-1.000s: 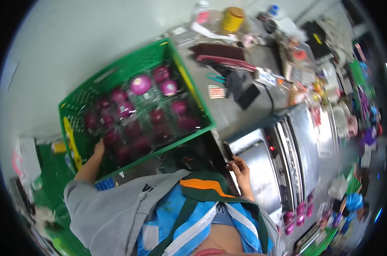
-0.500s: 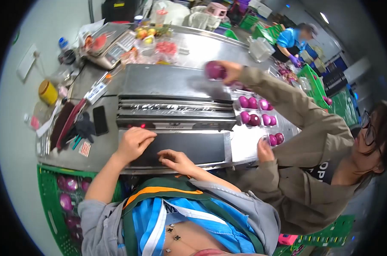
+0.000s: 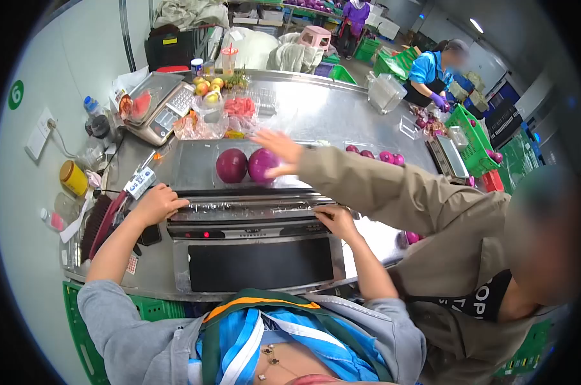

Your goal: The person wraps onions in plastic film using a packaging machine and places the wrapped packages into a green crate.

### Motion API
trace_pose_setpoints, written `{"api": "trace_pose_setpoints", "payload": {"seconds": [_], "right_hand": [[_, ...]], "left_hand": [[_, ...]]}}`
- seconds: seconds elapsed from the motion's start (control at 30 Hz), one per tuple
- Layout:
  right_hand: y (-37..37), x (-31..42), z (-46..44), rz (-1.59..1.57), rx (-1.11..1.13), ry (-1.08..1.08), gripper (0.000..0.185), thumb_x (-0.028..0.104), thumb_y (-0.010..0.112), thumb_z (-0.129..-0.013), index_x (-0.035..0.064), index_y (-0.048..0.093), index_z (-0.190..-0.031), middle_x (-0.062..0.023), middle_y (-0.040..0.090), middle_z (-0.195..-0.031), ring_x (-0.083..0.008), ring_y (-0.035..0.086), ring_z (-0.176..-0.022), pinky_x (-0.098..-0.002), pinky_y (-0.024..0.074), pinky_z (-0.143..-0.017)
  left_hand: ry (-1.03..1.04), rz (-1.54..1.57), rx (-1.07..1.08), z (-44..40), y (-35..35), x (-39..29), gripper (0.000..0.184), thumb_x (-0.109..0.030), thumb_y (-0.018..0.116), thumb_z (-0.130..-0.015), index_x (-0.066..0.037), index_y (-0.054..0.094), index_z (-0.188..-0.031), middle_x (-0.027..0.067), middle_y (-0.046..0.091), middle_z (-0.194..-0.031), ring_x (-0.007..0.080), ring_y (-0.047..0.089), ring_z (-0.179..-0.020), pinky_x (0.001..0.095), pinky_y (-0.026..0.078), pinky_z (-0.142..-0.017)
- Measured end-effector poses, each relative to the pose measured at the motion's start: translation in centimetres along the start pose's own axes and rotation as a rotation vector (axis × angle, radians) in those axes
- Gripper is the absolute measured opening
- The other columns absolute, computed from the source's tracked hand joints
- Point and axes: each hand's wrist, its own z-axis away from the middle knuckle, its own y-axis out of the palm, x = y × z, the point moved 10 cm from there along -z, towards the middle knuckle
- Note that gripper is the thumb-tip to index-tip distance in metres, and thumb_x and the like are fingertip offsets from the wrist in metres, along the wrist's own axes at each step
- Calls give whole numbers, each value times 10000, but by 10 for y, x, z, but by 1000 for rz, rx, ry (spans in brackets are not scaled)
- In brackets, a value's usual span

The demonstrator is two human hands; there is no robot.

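Observation:
My left hand (image 3: 159,204) is closed at the left end of the wrapping machine (image 3: 252,232). At the right end of its roller, my right hand (image 3: 335,220) is closed with fingertips pinched. Shiny clear film (image 3: 252,207) lies along the roller between my hands; whether my fingers grip its edge is too small to tell. Behind the roller, two purple onions (image 3: 231,165) sit side by side on the machine's rear plate. A co-worker's hand (image 3: 279,153) reaches over the right onion, fingers spread. The black plate (image 3: 260,265) lies on the near side.
A scale (image 3: 154,109) and fruit (image 3: 208,88) stand at the back left. Left are a brush (image 3: 97,224), a phone (image 3: 151,235) and a yellow jar (image 3: 74,178). The co-worker's sleeve (image 3: 380,186) crosses from the right, with more onions (image 3: 387,157) behind it.
My hands have gone from the green crate and the machine's near side to both ends of its roller. A co-worker's hand, holding an onion earlier, is now over two onions on the rear plate.

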Motion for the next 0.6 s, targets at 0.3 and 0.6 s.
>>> {"api": "trace_pose_setpoints", "payload": {"seconds": [0.3,0.6], "right_hand": [[57,21,-43,684,404,-846,386,176,569,-715,160,519,-1098,-2,519,-653,-179,554,-637,-308,450,-610],[-25,38,-39,-882,12,-62,101,151,379,-903,57,359,-872,-80,477,-543,-183,513,-474,-328,484,-541]], "left_hand": [[288,-74,-116,-49,18,-28,348,-253,596,-708,-200,578,-1051,-45,452,-572,131,458,-623,287,364,-718],[-606,1208,-809,-2,-59,25,114,-150,525,-840,-44,567,-834,46,564,-576,138,505,-485,277,401,-497]]}}
